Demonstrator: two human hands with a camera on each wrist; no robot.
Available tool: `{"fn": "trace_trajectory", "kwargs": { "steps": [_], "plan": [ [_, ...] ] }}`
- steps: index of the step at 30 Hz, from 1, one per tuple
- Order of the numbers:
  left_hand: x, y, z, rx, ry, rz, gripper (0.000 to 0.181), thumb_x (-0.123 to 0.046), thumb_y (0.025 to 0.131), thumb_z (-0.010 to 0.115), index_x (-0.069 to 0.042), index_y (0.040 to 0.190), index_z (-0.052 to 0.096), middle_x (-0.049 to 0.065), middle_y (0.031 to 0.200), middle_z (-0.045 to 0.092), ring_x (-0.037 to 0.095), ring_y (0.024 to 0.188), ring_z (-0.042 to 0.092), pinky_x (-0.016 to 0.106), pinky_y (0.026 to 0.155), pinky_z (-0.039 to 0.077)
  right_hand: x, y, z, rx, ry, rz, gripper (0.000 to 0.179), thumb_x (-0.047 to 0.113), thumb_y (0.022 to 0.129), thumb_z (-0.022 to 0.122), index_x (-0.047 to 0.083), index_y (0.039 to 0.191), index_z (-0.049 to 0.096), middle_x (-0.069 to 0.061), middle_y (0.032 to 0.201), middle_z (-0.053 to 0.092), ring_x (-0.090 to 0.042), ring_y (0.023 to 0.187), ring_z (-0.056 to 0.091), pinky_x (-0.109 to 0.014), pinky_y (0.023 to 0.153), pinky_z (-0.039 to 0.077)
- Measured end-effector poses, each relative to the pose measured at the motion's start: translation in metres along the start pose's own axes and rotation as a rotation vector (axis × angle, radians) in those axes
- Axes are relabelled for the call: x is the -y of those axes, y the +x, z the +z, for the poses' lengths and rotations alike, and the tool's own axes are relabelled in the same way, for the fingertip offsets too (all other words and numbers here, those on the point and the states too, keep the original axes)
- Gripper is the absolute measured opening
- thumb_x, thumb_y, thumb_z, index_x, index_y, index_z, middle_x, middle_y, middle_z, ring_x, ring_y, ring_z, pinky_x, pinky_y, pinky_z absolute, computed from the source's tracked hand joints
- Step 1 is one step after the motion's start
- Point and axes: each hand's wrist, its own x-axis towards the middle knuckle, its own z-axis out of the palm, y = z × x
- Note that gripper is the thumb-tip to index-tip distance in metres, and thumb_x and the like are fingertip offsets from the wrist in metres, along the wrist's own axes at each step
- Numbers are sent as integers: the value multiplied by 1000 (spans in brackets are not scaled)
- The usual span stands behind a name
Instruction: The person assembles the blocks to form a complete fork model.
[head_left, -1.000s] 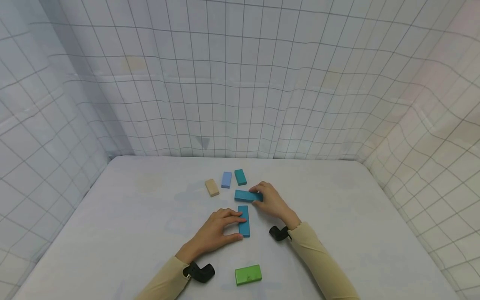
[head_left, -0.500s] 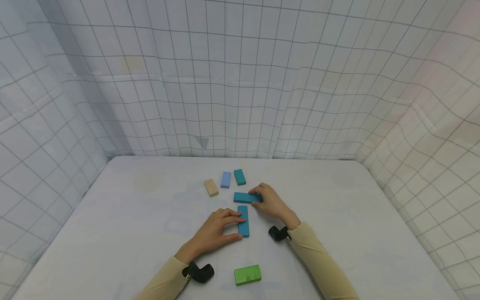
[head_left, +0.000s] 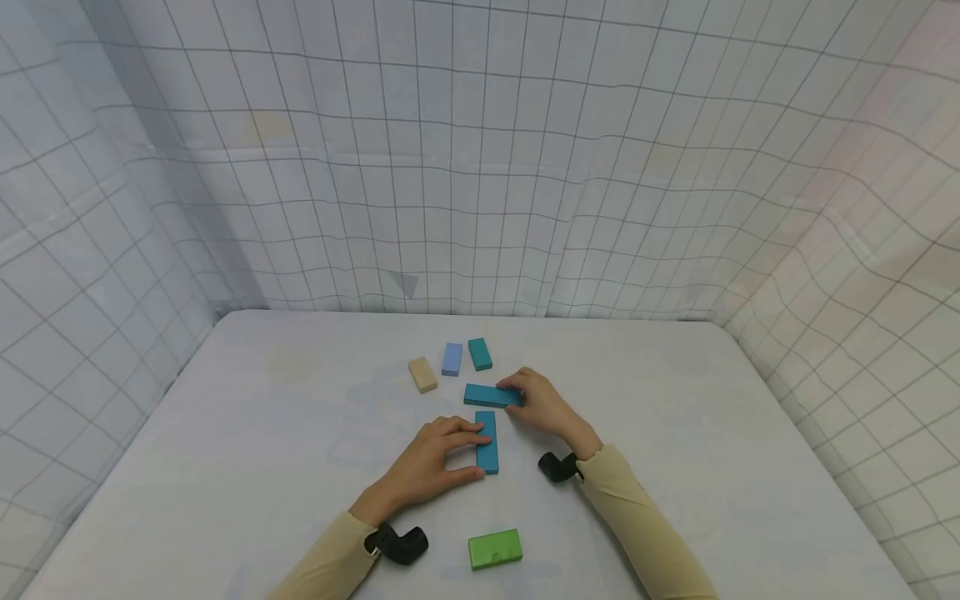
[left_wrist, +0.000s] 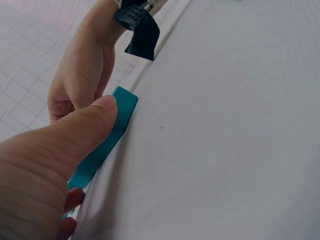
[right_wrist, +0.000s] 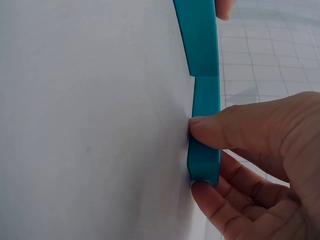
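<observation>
Lengthwise blue oblong block (head_left: 488,457) lies on the white table (head_left: 225,467), left hand (head_left: 431,460) clamped on it. Beyond it I observe a small beige cuboid (head_left: 423,375), pale-blue cuboid (head_left: 452,359) and teal cuboid (head_left: 480,354); on its near side, a green cuboid (head_left: 495,550). Just off its far end, right hand (head_left: 545,407) pinches a crosswise blue oblong block (head_left: 483,395).

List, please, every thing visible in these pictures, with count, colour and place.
lengthwise block: 1, blue, mid-table
crosswise block: 1, blue, just beyond
green block: 1, green, near side
beige block: 1, beige, far group, left
pale block: 1, light blue, far group, middle
teal block: 1, teal, far group, right
table: 1, white, under blocks
gridded cloth: count unclear, white, dark-lined, behind and beside table
wrist devices: 2, black, at wrists
sleeves: 2, tan, on forearms
left hand: 1, bare, gripping lengthwise block
right hand: 1, bare, pinching crosswise block
</observation>
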Motion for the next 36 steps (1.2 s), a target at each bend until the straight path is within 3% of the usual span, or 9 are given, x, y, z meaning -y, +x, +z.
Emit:
{"fn": "trace_trajectory", "kwargs": {
  "steps": [20, 36],
  "plan": [
    [2, 0, 1, 3, 3, -2, 48, -48, 84, 68, -25, 126, 64, -6, 132, 51, 14, 123, 42, 43, 96, 34, 1, -2, -3, 64, 34, -69, 31, -3, 83, 70, 2, 113, 65, -9, 105, 59, -22, 94, 55, -35, 81, 47],
    [5, 1, -2, 12, 2, 4, 47, -47, 84, 68, -25, 126, 63, -6, 132, 51, 15, 123, 42, 43, 98, 34, 7, 2, 1, 62, 37, -37, 32, 0, 83, 70, 3, 115, 66, -8, 106, 58, -20, 92, 55, -35, 80, 47]
  ]
}}
